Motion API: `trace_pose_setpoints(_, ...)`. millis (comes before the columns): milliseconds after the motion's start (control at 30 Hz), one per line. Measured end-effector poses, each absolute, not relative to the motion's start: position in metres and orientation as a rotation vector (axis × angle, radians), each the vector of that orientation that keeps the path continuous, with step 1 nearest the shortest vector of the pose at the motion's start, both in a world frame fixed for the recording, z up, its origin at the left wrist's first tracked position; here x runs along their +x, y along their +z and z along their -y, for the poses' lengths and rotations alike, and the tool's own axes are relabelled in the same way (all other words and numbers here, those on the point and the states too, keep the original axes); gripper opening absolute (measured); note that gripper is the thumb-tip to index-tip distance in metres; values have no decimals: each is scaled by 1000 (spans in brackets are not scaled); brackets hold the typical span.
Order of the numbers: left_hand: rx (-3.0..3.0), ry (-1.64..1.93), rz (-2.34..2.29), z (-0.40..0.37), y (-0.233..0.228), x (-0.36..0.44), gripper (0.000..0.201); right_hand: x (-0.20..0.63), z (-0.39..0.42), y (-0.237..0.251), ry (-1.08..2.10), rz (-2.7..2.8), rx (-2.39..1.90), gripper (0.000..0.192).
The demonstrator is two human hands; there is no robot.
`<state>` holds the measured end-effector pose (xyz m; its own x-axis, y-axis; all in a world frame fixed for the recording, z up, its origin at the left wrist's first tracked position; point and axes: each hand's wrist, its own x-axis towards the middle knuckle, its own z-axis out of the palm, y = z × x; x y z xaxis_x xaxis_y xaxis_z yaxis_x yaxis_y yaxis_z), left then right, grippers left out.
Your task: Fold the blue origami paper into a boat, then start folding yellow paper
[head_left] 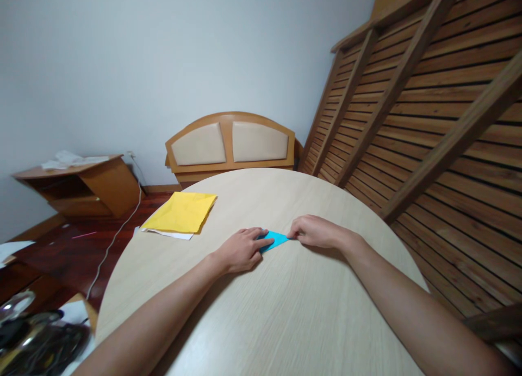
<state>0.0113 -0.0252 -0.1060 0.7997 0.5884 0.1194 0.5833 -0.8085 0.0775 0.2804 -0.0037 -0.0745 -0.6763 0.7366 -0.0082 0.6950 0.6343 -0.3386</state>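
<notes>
A small piece of folded blue paper (278,238) lies on the round pale wooden table (310,311), its pointed end toward the right. My left hand (243,250) rests over its left part, fingers stretched out and pressing it against the tabletop. At the pointed tip, my right hand (310,230) has its fingers curled in a pinch on the paper. The left end of the paper is hidden under my left fingers.
Yellow paper (181,212) lies over a white sheet (171,235) at the table's left edge. Beyond stand a padded headboard (228,164) and a wooden cabinet (110,186). Slatted wooden panels (408,126) lean on the right. Cables (53,338) are heaped at lower left.
</notes>
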Motion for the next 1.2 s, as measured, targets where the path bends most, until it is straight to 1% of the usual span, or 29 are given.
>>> trace_pose_setpoints(233, 2909, 305, -930, 32, -103, 14, 45, 280, 6, -73, 329, 2709, -1240, 28)
trace_pose_setpoints(333, 2881, 326, -930, 34, -104, 12, 43, 272, 13, -71, 263, 2731, -1162, 27)
trace_pose_setpoints(467, 2844, 373, -943, 34, -107, 10, 45, 258, 24, -70, 262, 2761, -1008, 24)
trace_pose_setpoints(633, 2786, 421, -1058, 30, -115, 5, 53, 245, 32, -71, 234, 2809, -935, 24)
trace_pose_setpoints(833, 2679, 286, -1279, 26, -122, -1, 72, 237, 36, -71, 204, 2805, -972, 24)
trace_pose_setpoints(933, 2649, 238, -1324, 26, -122, -2, 77, 233, 38, -74, 185, 2809, -948, 22)
trace_pose_setpoints(1000, 2643, 230, -1334, 26, -124, -4, 74, 230, 38, -77, 173, 2812, -939, 23)
trace_pose_setpoints(1133, 2670, 292, -1273, 23, -126, -10, 57, 225, 36, -81, 188, 2804, -944, 25)
trace_pose_setpoints(1200, 2691, 349, -1193, 20, -126, -13, 52, 223, 35, -82, 199, 2795, -940, 25)
